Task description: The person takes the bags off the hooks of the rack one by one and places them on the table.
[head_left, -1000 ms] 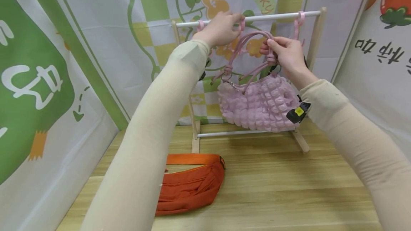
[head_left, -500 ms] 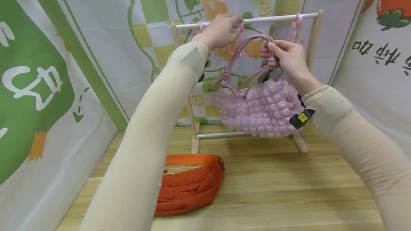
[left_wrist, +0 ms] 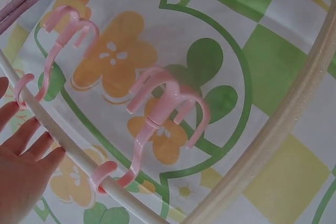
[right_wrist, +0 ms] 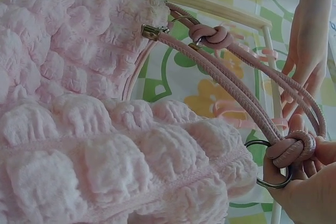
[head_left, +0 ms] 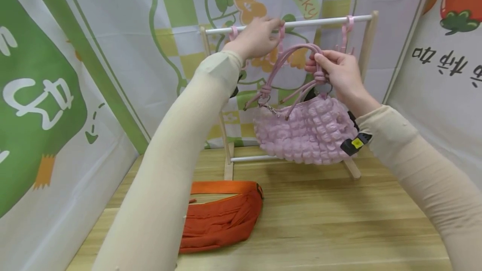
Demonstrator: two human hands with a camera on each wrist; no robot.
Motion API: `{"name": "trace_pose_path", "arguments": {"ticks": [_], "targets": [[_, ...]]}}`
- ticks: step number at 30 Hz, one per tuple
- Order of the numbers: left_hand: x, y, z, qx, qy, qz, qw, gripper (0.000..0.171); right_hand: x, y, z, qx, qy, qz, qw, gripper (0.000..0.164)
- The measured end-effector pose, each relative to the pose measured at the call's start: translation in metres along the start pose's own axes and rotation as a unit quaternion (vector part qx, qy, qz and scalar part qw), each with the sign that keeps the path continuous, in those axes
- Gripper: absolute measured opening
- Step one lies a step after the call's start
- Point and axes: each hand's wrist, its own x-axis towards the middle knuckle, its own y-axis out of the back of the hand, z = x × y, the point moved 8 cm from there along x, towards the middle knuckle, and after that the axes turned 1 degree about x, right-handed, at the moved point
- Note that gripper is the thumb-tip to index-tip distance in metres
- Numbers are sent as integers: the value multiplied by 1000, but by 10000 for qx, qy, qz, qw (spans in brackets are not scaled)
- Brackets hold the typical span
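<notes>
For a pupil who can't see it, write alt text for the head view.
A person's right grip holds a pink handbag by its straps in front of a rack, left grip at the top rail; an orange bag lies on the wooden table.

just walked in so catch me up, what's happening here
Someone's right hand holds a puffy pink bag by its handle, in front of a small rack. The left hand is up at the rack's top bar, by a pink hook. The handle does not appear to be on a hook yet. An orange bag lies on the table.
</notes>
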Motion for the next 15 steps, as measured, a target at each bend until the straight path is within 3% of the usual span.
{"name": "trace_pose_path", "arguments": {"ticks": [15], "targets": [[-8, -2, 5, 135, -325, 778, 9963, 47, -9, 2, 6, 26, 42, -82, 10000, 19]]}}
